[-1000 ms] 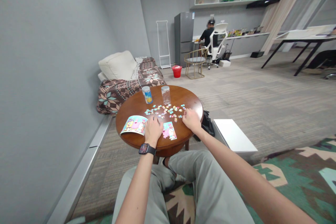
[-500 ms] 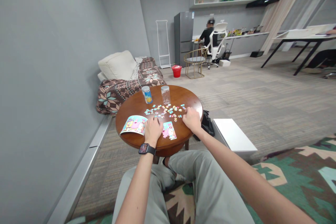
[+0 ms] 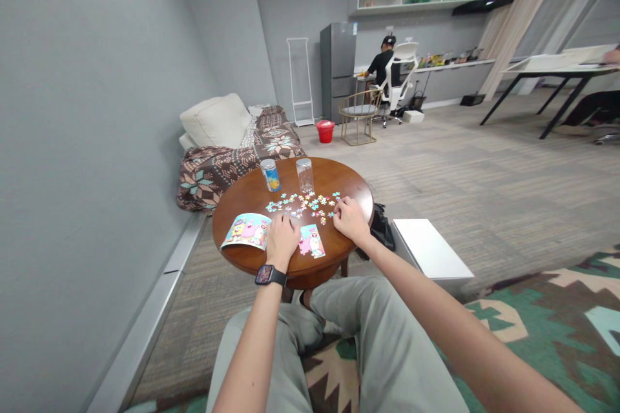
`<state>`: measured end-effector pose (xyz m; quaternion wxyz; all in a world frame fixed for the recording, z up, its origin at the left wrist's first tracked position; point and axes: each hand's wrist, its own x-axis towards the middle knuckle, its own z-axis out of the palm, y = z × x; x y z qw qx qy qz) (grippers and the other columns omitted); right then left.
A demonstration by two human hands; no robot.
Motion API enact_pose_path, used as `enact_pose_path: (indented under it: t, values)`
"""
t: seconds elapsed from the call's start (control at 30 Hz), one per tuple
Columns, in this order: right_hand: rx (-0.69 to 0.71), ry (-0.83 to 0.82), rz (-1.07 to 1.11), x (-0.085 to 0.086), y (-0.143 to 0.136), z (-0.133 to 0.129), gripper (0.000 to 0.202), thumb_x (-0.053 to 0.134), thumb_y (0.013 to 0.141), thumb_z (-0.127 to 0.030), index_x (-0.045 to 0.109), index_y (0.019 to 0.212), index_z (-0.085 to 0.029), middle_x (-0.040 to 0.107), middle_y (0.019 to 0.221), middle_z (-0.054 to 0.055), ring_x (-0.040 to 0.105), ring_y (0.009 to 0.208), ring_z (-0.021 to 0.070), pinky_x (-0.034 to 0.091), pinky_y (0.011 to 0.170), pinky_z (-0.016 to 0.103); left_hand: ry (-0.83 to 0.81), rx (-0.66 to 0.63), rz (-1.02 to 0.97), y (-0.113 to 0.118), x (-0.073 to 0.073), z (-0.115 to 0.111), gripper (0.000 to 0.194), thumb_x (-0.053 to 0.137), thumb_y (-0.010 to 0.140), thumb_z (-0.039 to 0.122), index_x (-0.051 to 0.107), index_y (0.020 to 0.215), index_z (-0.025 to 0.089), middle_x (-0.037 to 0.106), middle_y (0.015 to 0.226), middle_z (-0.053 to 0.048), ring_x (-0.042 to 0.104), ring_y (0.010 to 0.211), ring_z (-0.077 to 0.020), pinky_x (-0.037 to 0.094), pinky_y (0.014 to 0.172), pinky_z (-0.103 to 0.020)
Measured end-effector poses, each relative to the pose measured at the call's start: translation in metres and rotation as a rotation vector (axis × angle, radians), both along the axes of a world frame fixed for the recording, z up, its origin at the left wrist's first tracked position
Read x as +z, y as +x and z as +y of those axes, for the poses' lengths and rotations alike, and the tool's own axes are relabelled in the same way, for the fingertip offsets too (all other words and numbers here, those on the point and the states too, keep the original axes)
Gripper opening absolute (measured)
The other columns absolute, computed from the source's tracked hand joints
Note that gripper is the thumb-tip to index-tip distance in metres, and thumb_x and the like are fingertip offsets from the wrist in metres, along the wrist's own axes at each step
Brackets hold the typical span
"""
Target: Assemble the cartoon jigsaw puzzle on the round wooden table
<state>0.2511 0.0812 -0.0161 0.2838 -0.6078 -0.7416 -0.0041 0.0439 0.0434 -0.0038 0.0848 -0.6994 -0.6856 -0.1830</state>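
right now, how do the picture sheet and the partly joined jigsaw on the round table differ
The picture sheet looks larger; the partly joined jigsaw is smaller.
The sheet bows upward, while the jigsaw looks flat.
The sheet's visible outline is smooth, but the jigsaw's is partly jagged.
Both lie on the round wooden table and show brightly coloured cartoon art with pink areas.

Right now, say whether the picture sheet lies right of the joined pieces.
No, the picture sheet lies left of the joined pieces, the left hand between them.
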Motion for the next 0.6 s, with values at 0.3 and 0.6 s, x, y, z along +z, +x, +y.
enact_pose_path:
  t: [0.3, 0.6]
  values:
    - [0.218, 0.001, -0.006, -0.0005, 0.0029, 0.0009, 0.011, 0.056, 0.085, -0.021, 0.065, 0.091, -0.018, 0.063, 0.104, 0.008, 0.055, 0.099, 0.0212, 0.042, 0.085, 0.031, 0.007, 0.003, 0.01, 0.0006, 0.001, -0.0003, 0.026, 0.045, 0.088, 0.021, 0.062, 0.105, 0.012, 0.066, 0.106, -0.014, 0.06, 0.105, -0.0263, 0.044, 0.093, -0.036]
    - [0.172, -0.035, 0.007, -0.0004, 0.0032, 0.0024, 0.01, 0.055, 0.087, -0.019, 0.065, 0.087, -0.019, 0.063, 0.101, 0.008, 0.054, 0.098, 0.0214, 0.041, 0.085, 0.032, -0.008, -0.011, 0.055, 0.001, 0.003, -0.0011, 0.023, 0.043, 0.089, 0.021, 0.064, 0.095, 0.015, 0.066, 0.101, -0.013, 0.061, 0.099, -0.0259, 0.044, 0.089, -0.038]
